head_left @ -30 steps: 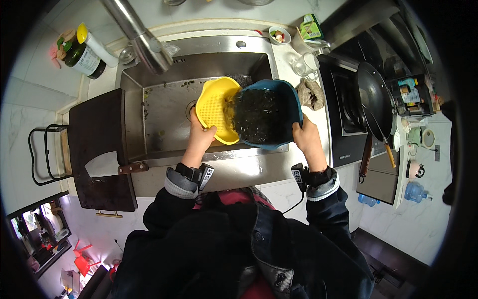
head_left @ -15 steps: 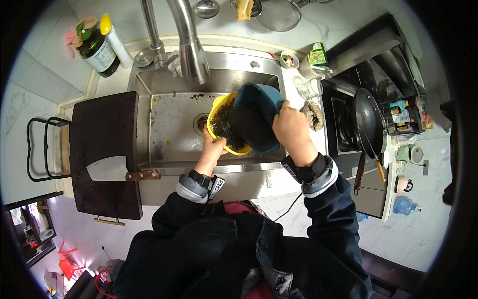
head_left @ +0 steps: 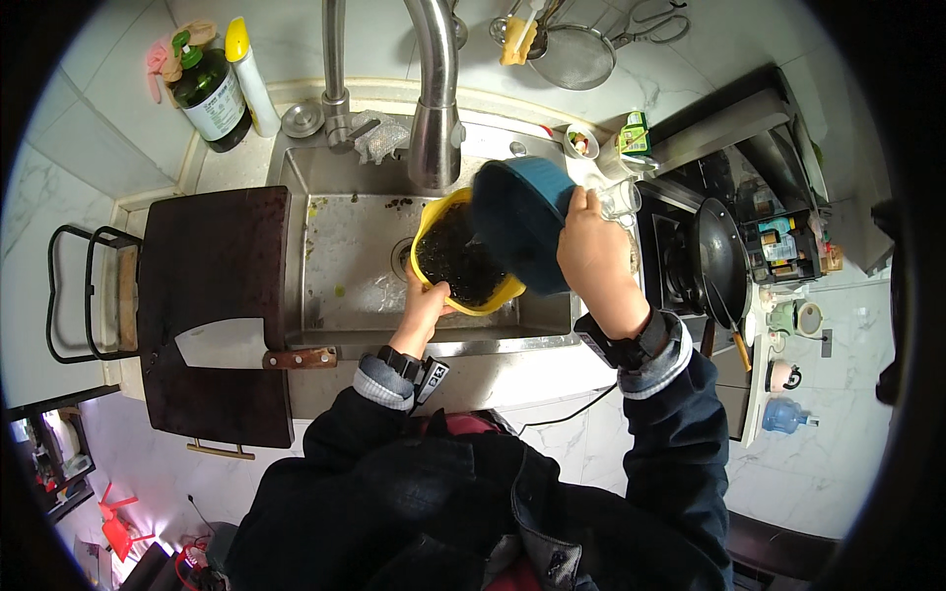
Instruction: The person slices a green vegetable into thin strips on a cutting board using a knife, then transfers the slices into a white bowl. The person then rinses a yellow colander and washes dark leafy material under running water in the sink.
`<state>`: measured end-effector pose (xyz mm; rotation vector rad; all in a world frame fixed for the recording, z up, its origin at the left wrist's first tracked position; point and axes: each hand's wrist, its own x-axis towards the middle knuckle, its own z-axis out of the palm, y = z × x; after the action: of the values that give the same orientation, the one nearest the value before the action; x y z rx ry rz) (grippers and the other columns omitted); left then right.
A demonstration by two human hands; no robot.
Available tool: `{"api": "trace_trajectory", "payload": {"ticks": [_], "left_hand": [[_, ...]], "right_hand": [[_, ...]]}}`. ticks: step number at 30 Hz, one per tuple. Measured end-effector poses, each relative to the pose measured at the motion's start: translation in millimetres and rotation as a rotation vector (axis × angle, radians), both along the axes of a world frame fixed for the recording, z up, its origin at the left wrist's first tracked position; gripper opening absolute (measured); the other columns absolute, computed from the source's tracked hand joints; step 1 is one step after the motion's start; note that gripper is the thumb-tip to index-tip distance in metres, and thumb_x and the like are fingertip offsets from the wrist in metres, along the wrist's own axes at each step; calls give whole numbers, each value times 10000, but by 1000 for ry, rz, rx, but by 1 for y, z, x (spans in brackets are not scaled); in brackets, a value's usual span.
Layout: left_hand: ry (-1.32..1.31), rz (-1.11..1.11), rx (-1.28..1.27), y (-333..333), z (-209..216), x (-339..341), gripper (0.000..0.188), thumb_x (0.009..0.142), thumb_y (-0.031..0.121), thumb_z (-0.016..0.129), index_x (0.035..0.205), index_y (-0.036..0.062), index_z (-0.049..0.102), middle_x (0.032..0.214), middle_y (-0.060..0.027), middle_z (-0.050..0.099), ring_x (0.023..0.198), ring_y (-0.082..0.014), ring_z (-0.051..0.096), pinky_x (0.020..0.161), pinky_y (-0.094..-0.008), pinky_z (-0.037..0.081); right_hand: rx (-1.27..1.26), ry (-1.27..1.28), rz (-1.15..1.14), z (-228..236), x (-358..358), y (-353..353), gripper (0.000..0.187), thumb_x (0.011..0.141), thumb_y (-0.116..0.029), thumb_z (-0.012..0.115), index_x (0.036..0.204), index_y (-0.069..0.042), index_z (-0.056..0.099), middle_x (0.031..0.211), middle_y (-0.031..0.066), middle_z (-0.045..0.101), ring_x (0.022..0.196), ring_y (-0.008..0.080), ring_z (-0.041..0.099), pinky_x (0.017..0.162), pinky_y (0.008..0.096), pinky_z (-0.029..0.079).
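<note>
Over the sink [head_left: 340, 236], toward its right edge, the left hand [head_left: 422, 310] is clamped on the near rim of a yellow strainer basket [head_left: 507, 293] filled with a dark, wet leafy mass [head_left: 455, 258]. The right hand [head_left: 599, 246] grips the right side of a blue basin [head_left: 522, 222], tipped above the basket and hiding its right part and the sink's back right corner. The faucet [head_left: 434, 128] hangs in from the sink's back edge, just behind the basket. On the counter [head_left: 483, 377], a dark cutting board [head_left: 212, 261] covers the sink's left edge; the cleaver [head_left: 227, 343] on it pokes its handle past the board's right edge. A glass jar [head_left: 621, 200] stands close behind the right hand, and a wok [head_left: 717, 256] sits on the stove along the counter's right end. A pump bottle [head_left: 214, 106] occupies the back left corner.
</note>
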<state>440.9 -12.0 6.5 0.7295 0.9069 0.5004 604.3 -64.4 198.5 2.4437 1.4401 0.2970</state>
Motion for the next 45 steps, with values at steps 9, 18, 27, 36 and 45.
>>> {"api": "trace_trajectory", "payload": {"ticks": [9, 18, 27, 36, 45], "left_hand": [[153, 9, 95, 66, 26, -32, 905, 674, -32, 477, 1427, 153, 12, 1172, -179, 458, 877, -295, 610, 559, -413, 586], [261, 35, 190, 137, 72, -24, 998, 672, -4, 476, 1450, 154, -128, 1307, -273, 357, 941, -364, 592, 645, -448, 577], [159, -152, 143, 216, 38, 12, 732, 909, 642, 296, 1357, 66, 352, 1215, -164, 552, 1027, -277, 610, 774, -442, 552], [150, -204, 321, 231, 34, 7, 533, 925, 519, 405, 1197, 74, 516, 1108, -100, 601, 913, -212, 639, 672, -379, 563], [225, -167, 356, 204, 42, -28, 816, 680, 19, 477, 1423, 183, 180, 962, -118, 497, 614, -208, 554, 470, -307, 495]], "right_hand": [[679, 1295, -468, -17, 29, -44, 286, 837, -106, 451, 1049, 58, 551, 760, 92, 586, 579, 178, 603, 429, 301, 522], [867, 1440, -551, -37, 7, -93, 310, 859, -135, 482, 1092, 59, 550, 880, 63, 607, 769, 122, 539, 677, 244, 436], [905, 1488, -565, -25, -6, -129, 329, 872, -131, 455, 1147, 42, 501, 815, 78, 587, 623, 136, 558, 546, 255, 465], [750, 1691, -670, -40, -21, -135, 355, 877, -133, 447, 1175, 59, 465, 820, 121, 613, 563, 171, 606, 437, 251, 505], [450, 2022, -694, -53, -30, -77, 406, 876, -170, 465, 1142, 137, 458, 907, 206, 626, 642, 269, 660, 509, 304, 576]]}}
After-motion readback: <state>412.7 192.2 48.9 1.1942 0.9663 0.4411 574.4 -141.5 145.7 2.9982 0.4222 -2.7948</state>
